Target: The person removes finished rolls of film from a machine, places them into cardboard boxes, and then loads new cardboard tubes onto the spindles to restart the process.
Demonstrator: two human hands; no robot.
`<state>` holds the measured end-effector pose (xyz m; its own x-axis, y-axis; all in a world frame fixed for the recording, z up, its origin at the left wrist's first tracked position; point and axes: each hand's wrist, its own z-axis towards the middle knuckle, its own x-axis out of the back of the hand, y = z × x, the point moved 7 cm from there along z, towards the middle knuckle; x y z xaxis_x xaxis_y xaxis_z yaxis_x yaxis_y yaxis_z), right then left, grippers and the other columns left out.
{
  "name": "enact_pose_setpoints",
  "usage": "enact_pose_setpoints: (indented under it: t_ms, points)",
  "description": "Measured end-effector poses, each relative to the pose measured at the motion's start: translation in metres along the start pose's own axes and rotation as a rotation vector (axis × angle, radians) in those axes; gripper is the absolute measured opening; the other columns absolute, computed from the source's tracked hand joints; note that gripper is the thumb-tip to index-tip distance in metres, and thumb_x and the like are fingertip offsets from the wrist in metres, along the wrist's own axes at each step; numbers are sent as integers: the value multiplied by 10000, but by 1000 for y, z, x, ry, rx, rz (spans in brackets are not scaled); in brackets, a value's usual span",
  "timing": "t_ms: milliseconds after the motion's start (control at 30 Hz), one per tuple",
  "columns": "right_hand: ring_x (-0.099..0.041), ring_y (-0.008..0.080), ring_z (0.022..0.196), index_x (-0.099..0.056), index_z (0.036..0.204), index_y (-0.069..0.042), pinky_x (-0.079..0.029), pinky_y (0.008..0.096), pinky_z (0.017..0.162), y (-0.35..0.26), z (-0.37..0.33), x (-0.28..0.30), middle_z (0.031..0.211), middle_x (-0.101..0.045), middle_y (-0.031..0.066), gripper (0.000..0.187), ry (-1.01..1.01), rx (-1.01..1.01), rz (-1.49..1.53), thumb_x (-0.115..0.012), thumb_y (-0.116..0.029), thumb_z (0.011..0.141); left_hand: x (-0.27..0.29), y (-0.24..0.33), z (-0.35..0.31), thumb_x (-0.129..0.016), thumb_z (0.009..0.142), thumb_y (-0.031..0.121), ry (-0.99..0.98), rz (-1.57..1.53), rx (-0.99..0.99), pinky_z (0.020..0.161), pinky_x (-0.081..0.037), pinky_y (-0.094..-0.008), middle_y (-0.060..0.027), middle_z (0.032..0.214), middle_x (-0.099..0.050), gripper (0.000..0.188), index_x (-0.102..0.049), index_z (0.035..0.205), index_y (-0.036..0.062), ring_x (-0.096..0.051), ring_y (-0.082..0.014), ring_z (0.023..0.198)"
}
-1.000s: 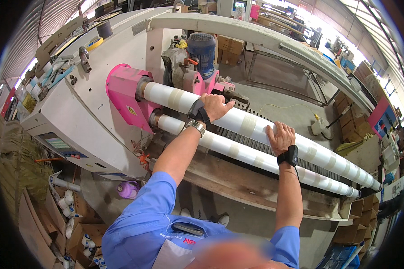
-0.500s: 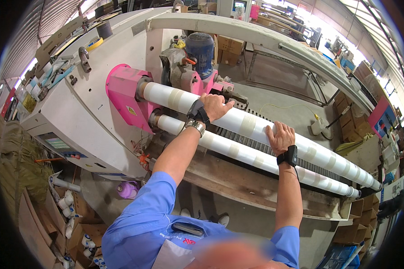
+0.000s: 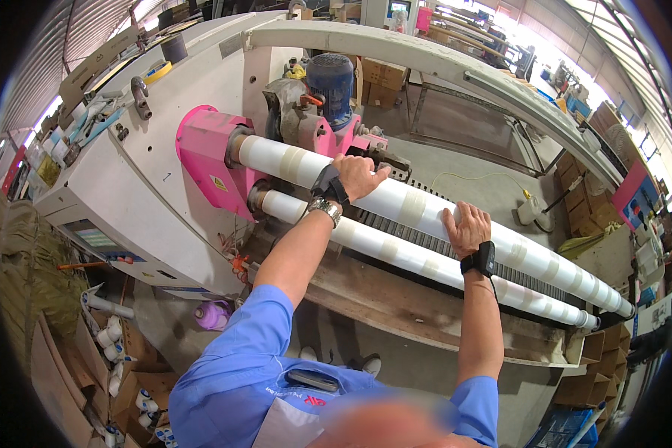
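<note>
A long white roll [image 3: 447, 222] with beige bands runs from a pink machine head [image 3: 213, 160] toward the far right. My left hand [image 3: 357, 178] curves over this upper roll, thumb pointing right. Further along, my right hand [image 3: 467, 227] is laid over the same roll with bent fingers. Parts of the fingers on the far side of the roll are hidden. A thinner banded lower roll [image 3: 407, 254] lies parallel on the near side, below my left wrist. Behind the upper roll stands a carriage [image 3: 295, 112] with a dusty blue motor [image 3: 330, 89].
A white metal trough [image 3: 396, 306] runs along the near side under the rolls. A white beam [image 3: 425, 56] crosses above the far side. At the left is the machine's control panel [image 3: 93, 237]. Cardboard boxes [image 3: 78, 366] and a purple jug [image 3: 213, 316] are on the floor.
The carriage with the blue motor has shifted slightly left, toward the pink machine head. Both my hands stay in place on the upper roll.
</note>
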<state>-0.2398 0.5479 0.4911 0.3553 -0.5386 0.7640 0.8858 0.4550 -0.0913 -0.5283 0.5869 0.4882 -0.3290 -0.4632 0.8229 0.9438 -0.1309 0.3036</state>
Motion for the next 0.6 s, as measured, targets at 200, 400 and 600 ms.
enact_pose_setpoints:
  t_ms: [200,400,600]
  points:
    - [-666,302,993,-681,1026,-26,-452,427,913,2,0,-2,1015,-717,154,462,1,1,-8,-591,-461,902,-1,1,1,-601,843,594,1,1,-3,756,-453,-416,-110,739,-724,516,-755,749,110,-685,-282,716]
    - [-666,301,989,-678,1037,-33,-454,431,913,1,-1,-1,1008,-717,150,457,1,3,-6,-591,-461,903,-3,-1,0,-606,835,595,28,1,-3,748,-443,-414,-102,724,-720,510,-754,738,116,-679,-277,703]
    - [-666,301,979,-673,1048,-35,-458,430,902,1,-1,-1,1003,-717,147,451,12,14,-9,-597,-455,901,-4,0,-1,-610,829,599,55,-2,0,744,-439,-416,-99,710,-716,507,-754,731,123,-676,-275,691]
